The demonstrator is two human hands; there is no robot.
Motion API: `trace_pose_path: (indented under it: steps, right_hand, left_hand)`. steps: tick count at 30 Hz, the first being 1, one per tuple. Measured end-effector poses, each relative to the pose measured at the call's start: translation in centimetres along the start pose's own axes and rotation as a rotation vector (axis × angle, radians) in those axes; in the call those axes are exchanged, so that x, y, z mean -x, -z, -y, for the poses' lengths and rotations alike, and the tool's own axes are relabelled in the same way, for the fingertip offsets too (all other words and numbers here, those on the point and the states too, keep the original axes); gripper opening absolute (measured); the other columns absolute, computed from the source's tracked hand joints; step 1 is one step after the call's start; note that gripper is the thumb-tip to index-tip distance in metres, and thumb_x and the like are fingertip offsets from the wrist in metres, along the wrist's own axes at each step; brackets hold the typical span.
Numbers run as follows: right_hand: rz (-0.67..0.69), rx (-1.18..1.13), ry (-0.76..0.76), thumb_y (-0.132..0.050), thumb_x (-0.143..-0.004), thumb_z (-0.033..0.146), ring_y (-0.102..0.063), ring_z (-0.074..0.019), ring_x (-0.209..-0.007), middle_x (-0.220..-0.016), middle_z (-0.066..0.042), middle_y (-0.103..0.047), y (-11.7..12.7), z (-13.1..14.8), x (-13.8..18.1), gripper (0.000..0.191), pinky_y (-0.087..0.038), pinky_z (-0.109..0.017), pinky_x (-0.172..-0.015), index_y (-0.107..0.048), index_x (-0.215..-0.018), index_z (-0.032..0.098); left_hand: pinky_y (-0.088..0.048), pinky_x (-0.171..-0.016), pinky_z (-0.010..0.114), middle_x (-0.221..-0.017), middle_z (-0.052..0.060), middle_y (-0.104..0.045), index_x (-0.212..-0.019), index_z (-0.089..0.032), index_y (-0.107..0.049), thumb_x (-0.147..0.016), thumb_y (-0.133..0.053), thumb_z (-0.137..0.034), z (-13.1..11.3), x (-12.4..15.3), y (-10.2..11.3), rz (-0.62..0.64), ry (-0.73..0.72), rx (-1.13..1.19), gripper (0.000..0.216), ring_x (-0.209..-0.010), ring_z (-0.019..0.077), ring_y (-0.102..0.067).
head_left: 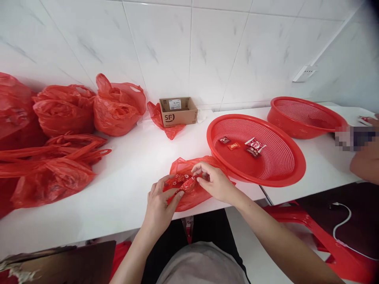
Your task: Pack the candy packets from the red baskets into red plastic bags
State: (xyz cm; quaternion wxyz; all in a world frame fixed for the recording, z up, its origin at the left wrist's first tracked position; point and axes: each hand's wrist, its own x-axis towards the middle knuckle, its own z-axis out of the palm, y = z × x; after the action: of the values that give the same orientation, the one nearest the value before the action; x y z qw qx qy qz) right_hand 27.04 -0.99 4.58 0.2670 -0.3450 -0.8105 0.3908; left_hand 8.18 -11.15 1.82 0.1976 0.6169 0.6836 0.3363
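Between both hands is a small red printed packet (188,184) with pale markings. My left hand (160,201) pinches its lower left end between thumb and fingers. At its upper right end, the fingertips of my right hand (215,182) are closed on it. Below lies a thin red plastic bag (192,202), spread on the table, with red printed wrapping (178,179) showing just behind the packet. Close on the right, a red perforated basket (213,136) holds several small wrapped sweets, among them a red and white packet (254,144).
Several filled red plastic bags (118,108) line the left side of the white table (124,173). A small cardboard box (179,116) stands near the tiled wall. Another red basket (291,124) sits at back right, beside another person's arm (365,161). A red stool (319,236) is below.
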Motion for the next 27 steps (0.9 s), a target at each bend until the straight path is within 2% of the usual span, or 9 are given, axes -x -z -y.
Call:
trace_pose_path:
  steps: [4, 8, 10, 12, 14, 17, 20, 27]
  right_hand:
    - [0.007, 0.123, -0.031, -0.048, -0.082, 0.007, -0.059, -0.0136, -0.08, -0.096, -0.001, -0.064, 0.5, -0.6, 0.4, 0.031, -0.045, -0.028, -0.074, -0.055, -0.108, 0.023]
    - [0.111, 0.223, -0.05, -0.046, -0.078, 0.002, -0.061, -0.0155, -0.086, -0.097, -0.001, -0.066, 0.6, -1.1, 0.8, 0.032, -0.045, -0.03, -0.077, -0.062, -0.097, 0.023]
    - [0.1, 0.174, -0.039, -0.048, -0.082, 0.006, -0.061, -0.0159, -0.09, -0.102, -0.002, -0.066, 0.5, -0.8, 0.8, 0.027, -0.045, -0.03, -0.08, -0.064, -0.096, 0.022]
    - [0.066, 0.051, -0.028, -0.054, -0.088, 0.018, -0.061, -0.0152, -0.088, -0.104, -0.003, -0.066, 0.1, 0.0, 0.6, 0.018, -0.045, -0.029, -0.078, -0.064, -0.102, 0.023]
    - [0.035, -0.093, -0.026, -0.056, -0.092, 0.033, -0.059, -0.0139, -0.083, -0.101, -0.002, -0.066, -0.3, 0.9, 0.4, 0.018, -0.045, -0.027, -0.074, -0.064, -0.104, 0.023]
    - [-0.013, -0.259, -0.053, -0.049, -0.095, 0.046, -0.054, -0.0123, -0.072, -0.081, 0.001, -0.062, -1.2, 2.0, -0.1, 0.029, -0.042, -0.025, -0.067, -0.061, -0.086, 0.02]
    - [-0.065, -0.348, -0.057, -0.042, -0.098, 0.048, -0.051, -0.0122, -0.067, -0.07, 0.002, -0.054, -2.0, 2.3, -0.5, 0.039, -0.04, -0.025, -0.065, -0.052, -0.073, 0.02]
    - [-0.02, -0.505, -0.03, -0.041, -0.099, 0.048, -0.049, -0.0112, -0.064, -0.069, 0.002, -0.052, -1.9, 2.9, -0.5, 0.039, -0.039, -0.024, -0.061, -0.049, -0.073, 0.02]
  left_hand:
    - [-0.042, -0.101, 0.046, -0.13, 0.008, -0.054, -0.09, -0.028, -0.078, -0.09, -0.052, -0.048, 0.9, -0.3, 0.2, -0.006, 0.137, 0.293, 0.032, -0.12, 0.0286, -0.049]
    - [-0.039, -0.107, 0.039, -0.13, 0.008, -0.056, -0.099, -0.025, -0.077, -0.089, -0.056, -0.05, 1.0, -0.1, 0.6, -0.056, 0.245, 0.634, 0.034, -0.131, 0.0268, -0.044]
    - [-0.038, -0.109, 0.038, -0.132, 0.007, -0.056, -0.101, -0.025, -0.077, -0.089, -0.057, -0.049, 0.8, 0.0, 0.7, -0.075, 0.253, 0.713, 0.033, -0.133, 0.0266, -0.042]
    - [-0.037, -0.11, 0.039, -0.133, 0.006, -0.055, -0.102, -0.027, -0.077, -0.089, -0.057, -0.047, 0.6, 0.2, 0.6, -0.06, 0.238, 0.752, 0.031, -0.134, 0.0262, -0.041]
    - [-0.036, -0.111, 0.039, -0.134, 0.005, -0.054, -0.103, -0.029, -0.076, -0.09, -0.056, -0.045, 0.4, 0.3, 0.5, -0.031, 0.229, 0.78, 0.029, -0.134, 0.0257, -0.041]
    - [-0.034, -0.113, 0.039, -0.135, 0.004, -0.053, -0.102, -0.03, -0.077, -0.091, -0.056, -0.044, 0.3, 0.4, 0.3, -0.013, 0.217, 0.783, 0.027, -0.134, 0.0255, -0.042]
    - [-0.034, -0.112, 0.039, -0.136, 0.004, -0.053, -0.101, -0.031, -0.077, -0.091, -0.056, -0.042, 0.3, 0.6, 0.4, -0.004, 0.175, 0.752, 0.025, -0.134, 0.0252, -0.041]
    - [-0.035, -0.112, 0.038, -0.139, 0.004, -0.051, -0.105, -0.033, -0.076, -0.093, -0.055, -0.036, -0.4, 1.0, 1.2, 0.028, 0.076, 0.681, 0.024, -0.132, 0.0245, -0.042]
